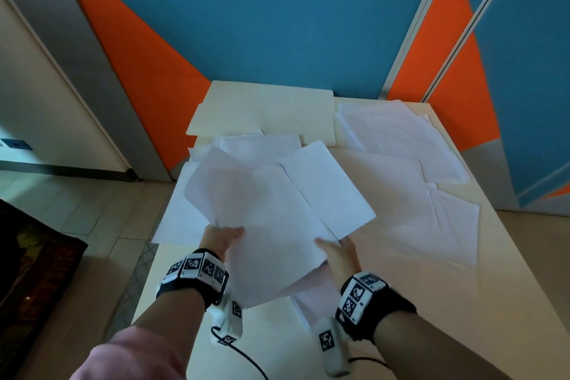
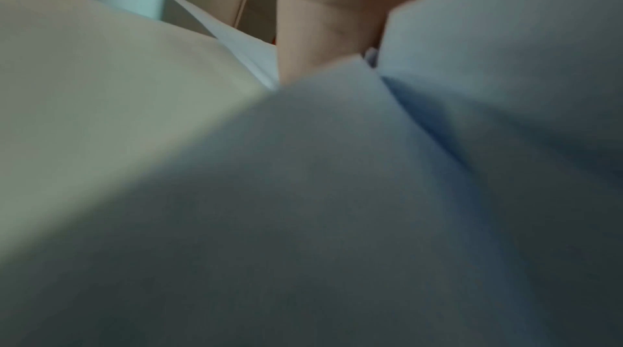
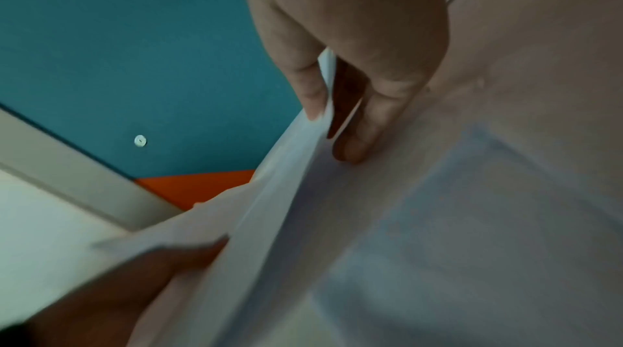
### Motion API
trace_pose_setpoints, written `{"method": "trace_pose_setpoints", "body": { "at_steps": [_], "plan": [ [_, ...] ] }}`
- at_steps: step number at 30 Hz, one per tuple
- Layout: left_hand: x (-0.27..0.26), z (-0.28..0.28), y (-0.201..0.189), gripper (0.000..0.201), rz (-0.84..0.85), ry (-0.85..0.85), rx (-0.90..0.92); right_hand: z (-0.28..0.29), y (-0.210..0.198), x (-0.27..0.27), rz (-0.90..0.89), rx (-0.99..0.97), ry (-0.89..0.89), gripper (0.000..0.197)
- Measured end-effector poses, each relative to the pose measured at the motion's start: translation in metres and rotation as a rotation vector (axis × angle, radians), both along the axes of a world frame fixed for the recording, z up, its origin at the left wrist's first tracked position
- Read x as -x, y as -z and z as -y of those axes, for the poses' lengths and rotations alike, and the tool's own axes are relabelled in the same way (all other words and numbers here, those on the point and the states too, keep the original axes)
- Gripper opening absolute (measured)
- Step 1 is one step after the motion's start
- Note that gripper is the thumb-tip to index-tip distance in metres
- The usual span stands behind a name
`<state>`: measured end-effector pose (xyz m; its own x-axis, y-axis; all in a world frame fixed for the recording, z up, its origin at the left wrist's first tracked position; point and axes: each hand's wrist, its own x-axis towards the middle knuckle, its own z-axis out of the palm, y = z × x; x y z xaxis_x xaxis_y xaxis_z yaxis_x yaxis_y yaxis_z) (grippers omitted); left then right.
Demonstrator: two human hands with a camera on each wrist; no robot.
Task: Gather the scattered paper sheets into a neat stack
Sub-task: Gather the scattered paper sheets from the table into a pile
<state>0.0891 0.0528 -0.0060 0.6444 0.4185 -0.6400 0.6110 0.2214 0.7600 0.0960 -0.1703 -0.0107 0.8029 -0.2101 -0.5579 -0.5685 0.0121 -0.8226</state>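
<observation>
Above cream table (image 1: 385, 302), fanned paper sheets (image 1: 271, 213) pinched between fingers of left hand (image 1: 220, 239) and right hand (image 1: 337, 251).

No readable text, number or brand shows in any view. The wristbands (image 1: 197, 268) carry only black-and-white square marker patterns, and the paper sheets (image 1: 271, 225) look blank.

head: dim, bluish, wide-angle edge bending | wrists: dark, blurred, close paper out of focus
</observation>
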Motion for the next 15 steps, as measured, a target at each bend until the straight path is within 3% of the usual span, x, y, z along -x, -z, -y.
{"method": "trace_pose_setpoints", "body": {
  "at_steps": [2, 4, 8, 10, 15],
  "plan": [
    [-0.002, -0.003, 0.000, 0.047, -0.021, 0.014, -0.060, 0.013, -0.007, -0.012, 0.008, -0.177, 0.152, 0.030],
    [0.000, -0.007, -0.001, 0.047, -0.015, 0.022, -0.060, 0.029, -0.009, -0.030, 0.031, -0.177, 0.246, 0.034],
    [0.002, -0.016, 0.004, 0.041, 0.022, 0.036, 0.050, 0.053, -0.019, -0.048, 0.020, 0.149, -0.057, 0.043],
    [0.001, -0.019, 0.006, 0.039, 0.030, 0.041, 0.108, 0.053, -0.013, -0.042, -0.054, 0.093, -0.211, 0.047],
    [-0.001, -0.017, 0.012, 0.028, 0.026, 0.117, 0.176, 0.035, -0.005, -0.014, -0.088, 0.033, -0.546, 0.033]
  ]
}}
